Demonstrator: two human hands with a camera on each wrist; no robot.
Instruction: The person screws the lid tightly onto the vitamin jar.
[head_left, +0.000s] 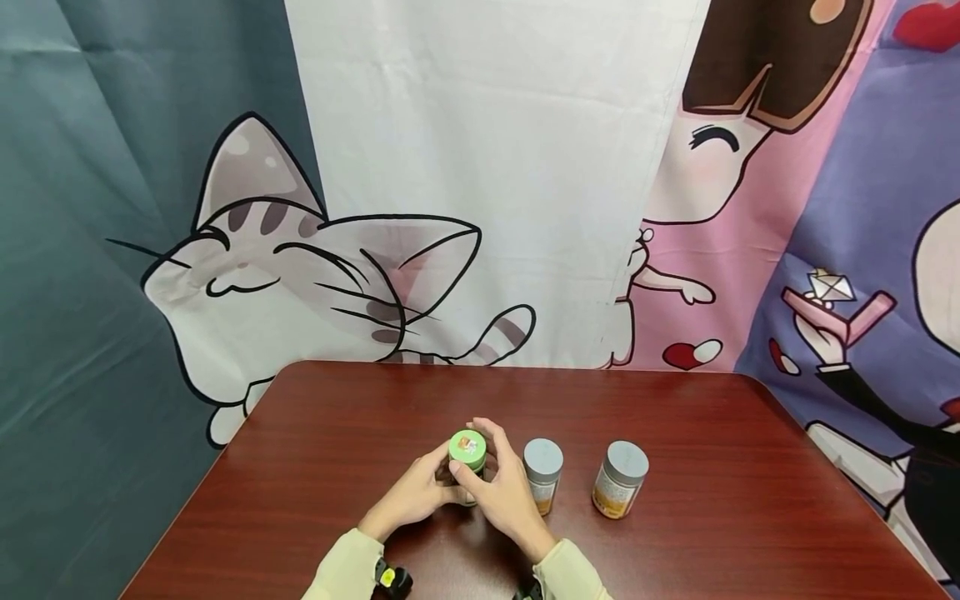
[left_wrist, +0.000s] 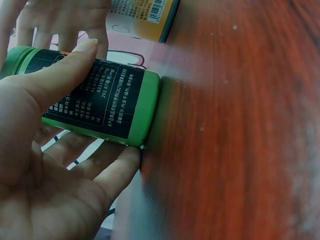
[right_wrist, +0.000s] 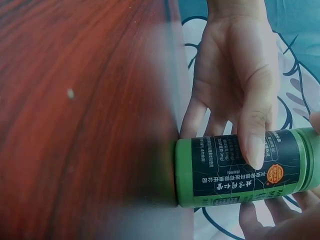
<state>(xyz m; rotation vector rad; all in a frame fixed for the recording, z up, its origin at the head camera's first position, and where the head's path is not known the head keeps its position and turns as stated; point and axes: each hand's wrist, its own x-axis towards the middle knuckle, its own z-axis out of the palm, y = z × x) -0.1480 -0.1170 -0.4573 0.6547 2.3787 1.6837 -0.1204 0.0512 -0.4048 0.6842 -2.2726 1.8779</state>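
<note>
A small green supplement bottle [head_left: 467, 450] with a dark printed label stands near the front middle of the table, its green lid up. My left hand [head_left: 420, 493] grips its body from the left; in the left wrist view the thumb lies across the label [left_wrist: 112, 102] and the fingers are behind. From the right, my right hand [head_left: 512, 497] holds the bottle near the top, thumb and fingers around the green lid. The right wrist view shows the bottle's base [right_wrist: 183, 172] right at the tabletop.
Two grey-lidded jars with yellow and white labels stand to the right: one jar [head_left: 542, 471] close beside my right hand, the other jar [head_left: 620, 479] farther out. The reddish-brown table [head_left: 337, 417] ends at a printed cloth backdrop [head_left: 487, 125].
</note>
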